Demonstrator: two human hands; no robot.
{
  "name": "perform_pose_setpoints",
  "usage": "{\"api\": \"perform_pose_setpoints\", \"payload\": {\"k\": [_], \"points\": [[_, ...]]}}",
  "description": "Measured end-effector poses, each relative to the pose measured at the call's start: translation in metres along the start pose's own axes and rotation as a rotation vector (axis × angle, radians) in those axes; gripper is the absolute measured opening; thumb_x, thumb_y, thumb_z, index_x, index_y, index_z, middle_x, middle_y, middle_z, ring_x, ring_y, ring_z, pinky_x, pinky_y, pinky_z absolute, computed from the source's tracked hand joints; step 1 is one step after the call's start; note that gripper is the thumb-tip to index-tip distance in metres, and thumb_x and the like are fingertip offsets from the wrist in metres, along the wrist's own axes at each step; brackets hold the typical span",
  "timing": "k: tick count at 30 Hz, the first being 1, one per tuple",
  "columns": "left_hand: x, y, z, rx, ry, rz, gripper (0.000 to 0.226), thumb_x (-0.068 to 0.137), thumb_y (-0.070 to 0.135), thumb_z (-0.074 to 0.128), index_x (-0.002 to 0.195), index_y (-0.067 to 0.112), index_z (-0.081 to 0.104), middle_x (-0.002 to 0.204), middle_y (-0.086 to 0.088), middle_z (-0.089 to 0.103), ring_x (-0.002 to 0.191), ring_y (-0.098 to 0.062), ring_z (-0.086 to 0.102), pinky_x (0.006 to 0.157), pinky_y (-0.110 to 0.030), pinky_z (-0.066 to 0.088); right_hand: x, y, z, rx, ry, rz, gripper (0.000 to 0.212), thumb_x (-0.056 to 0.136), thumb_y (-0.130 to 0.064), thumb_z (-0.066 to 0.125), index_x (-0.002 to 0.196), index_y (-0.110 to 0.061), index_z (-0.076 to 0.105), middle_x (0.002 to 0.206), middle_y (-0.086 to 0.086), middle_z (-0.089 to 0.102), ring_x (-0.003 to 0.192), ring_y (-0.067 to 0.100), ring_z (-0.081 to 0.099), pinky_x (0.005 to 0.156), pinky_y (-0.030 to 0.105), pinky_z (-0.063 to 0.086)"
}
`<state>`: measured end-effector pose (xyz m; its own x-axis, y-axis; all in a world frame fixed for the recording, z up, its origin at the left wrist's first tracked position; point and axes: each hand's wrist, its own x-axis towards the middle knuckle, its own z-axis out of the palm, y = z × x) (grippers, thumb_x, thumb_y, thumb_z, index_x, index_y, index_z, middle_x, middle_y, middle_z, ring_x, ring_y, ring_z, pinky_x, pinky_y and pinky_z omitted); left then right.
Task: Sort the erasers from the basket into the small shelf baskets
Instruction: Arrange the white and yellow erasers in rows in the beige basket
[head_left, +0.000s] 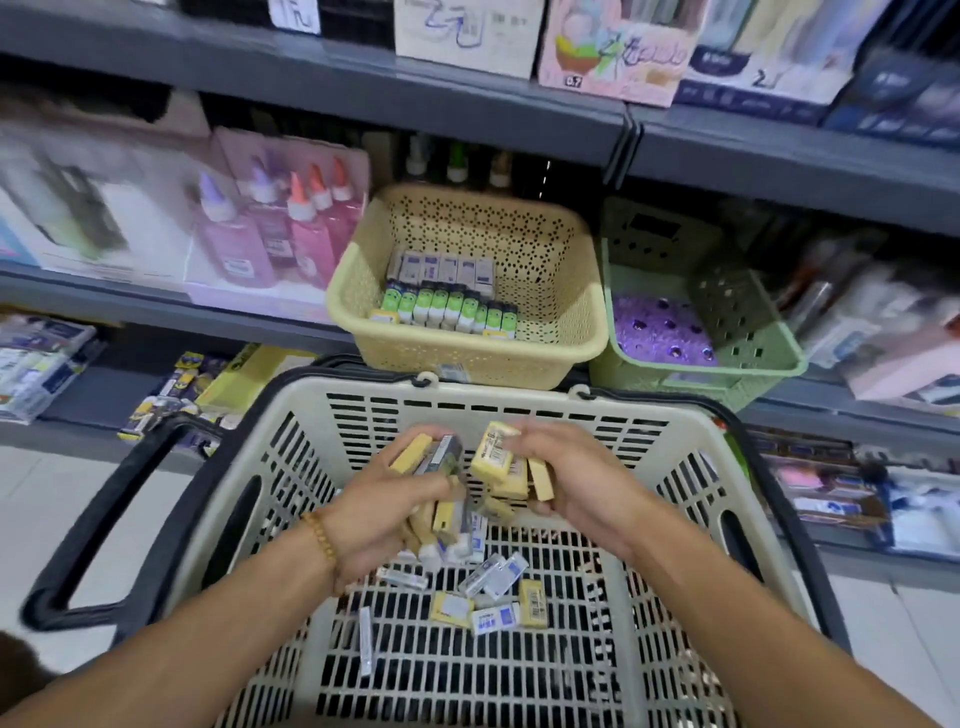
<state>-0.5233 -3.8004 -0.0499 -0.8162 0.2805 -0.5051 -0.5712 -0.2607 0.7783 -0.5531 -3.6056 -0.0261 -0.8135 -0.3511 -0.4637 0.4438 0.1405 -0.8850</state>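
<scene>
Both our forearms reach forward from the bottom edge, over a big beige shopping basket (691, 483) with black handles. Our left hand (384, 514), a bead bracelet (321, 535) at its wrist, has its fingers curled round a thick fistful of erasers (441, 506): yellow ones, white ones with blue print, and one dark one at the top. Our right hand (576, 480) sits just beside it, fingers and thumb wrapped round several yellow erasers (491, 460), one sticking up between the fingertips. Neither hand is free.

Below the hands, on the slotted floor of the shopping basket, more loose erasers (496, 605) lie scattered, yellow and white, flat or on edge.

Beyond the far rim, on the grey shelf (171, 306), stands a yellow perforated basket (467, 358) holding two tidy rows: grey-white packs behind, green-and-black erasers in front. Just to its right is a green basket (763, 358) with something purple inside; we cannot tell what it is. Glue bottles (270, 228) stand to the left, blurred.

We judge this as the gathering step, with the hands full and still over the shopping basket. The next move calls for lifting both handfuls clear of the far rim, then matching each kind to its own row. With mixed kinds in the left hand, separating them will need care to avoid dropping any.
</scene>
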Motion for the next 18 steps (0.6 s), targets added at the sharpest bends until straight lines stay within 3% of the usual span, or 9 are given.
{"api": "perform_pose_setpoints", "payload": {"k": [2,4,9,11,14,18], "points": [[-0.014,0.018,0.002,-0.129,-0.009,0.063,0.046,0.07,-0.009,0.066,0.099,0.026,0.072,0.09,-0.014,0.07,0.064,-0.024,0.062,0.062,-0.039,0.053,-0.009,-0.024,0.007,-0.047,0.024,-0.073,0.029,0.086,-0.034,0.067,0.113,-0.025,0.069,0.084,-0.012,0.069,0.072,0.003,0.056,0.054,0.022,0.038],[-0.025,0.035,0.0,-0.231,-0.014,0.122,0.044,0.07,-0.011,0.063,0.092,0.025,0.074,0.089,-0.015,0.071,0.065,-0.022,0.066,0.057,-0.036,0.056,-0.015,-0.048,0.011,-0.066,0.03,-0.177,0.027,0.08,-0.037,0.068,0.105,-0.026,0.073,0.081,-0.01,0.067,0.067,0.003,0.052,0.049,0.02,0.037],[-0.036,0.073,-0.018,-0.371,-0.044,0.255,0.049,0.06,-0.009,0.066,0.099,0.021,0.072,0.091,-0.016,0.072,0.072,-0.022,0.069,0.077,-0.043,0.05,-0.006,-0.097,0.011,-0.077,0.138,-0.334,0.018,0.086,-0.028,0.062,0.094,-0.017,0.074,0.074,-0.002,0.063,0.053,0.007,0.046,0.039,0.02,0.027],[-0.035,0.089,-0.026,-0.408,-0.059,0.299,0.051,0.06,-0.008,0.066,0.103,0.019,0.072,0.097,-0.018,0.071,0.076,-0.023,0.068,0.08,-0.048,0.052,0.008,-0.109,0.008,-0.103,0.199,-0.333,0.016,0.092,-0.022,0.059,0.092,-0.016,0.074,0.072,-0.003,0.063,0.051,0.009,0.045,0.037,0.02,0.025],[-0.028,0.114,-0.037,-0.422,-0.065,0.38,0.056,0.053,-0.006,0.072,0.103,0.019,0.07,0.096,-0.018,0.071,0.078,-0.025,0.068,0.068,-0.045,0.059,0.035,-0.124,0.004,-0.21,0.232,-0.28,0.015,0.093,-0.021,0.059,0.089,-0.016,0.072,0.068,-0.001,0.06,0.049,0.008,0.044,0.036,0.019,0.024],[-0.019,0.133,-0.056,-0.492,-0.052,0.452,0.057,0.042,-0.001,0.076,0.095,0.022,0.073,0.096,-0.015,0.071,0.086,-0.026,0.066,0.08,-0.048,0.056,0.077,-0.132,0.011,-0.448,0.211,-0.174,0.011,0.091,-0.024,0.062,0.087,-0.021,0.072,0.062,-0.006,0.057,0.046,0.005,0.042,0.037,0.019,0.025]]}}
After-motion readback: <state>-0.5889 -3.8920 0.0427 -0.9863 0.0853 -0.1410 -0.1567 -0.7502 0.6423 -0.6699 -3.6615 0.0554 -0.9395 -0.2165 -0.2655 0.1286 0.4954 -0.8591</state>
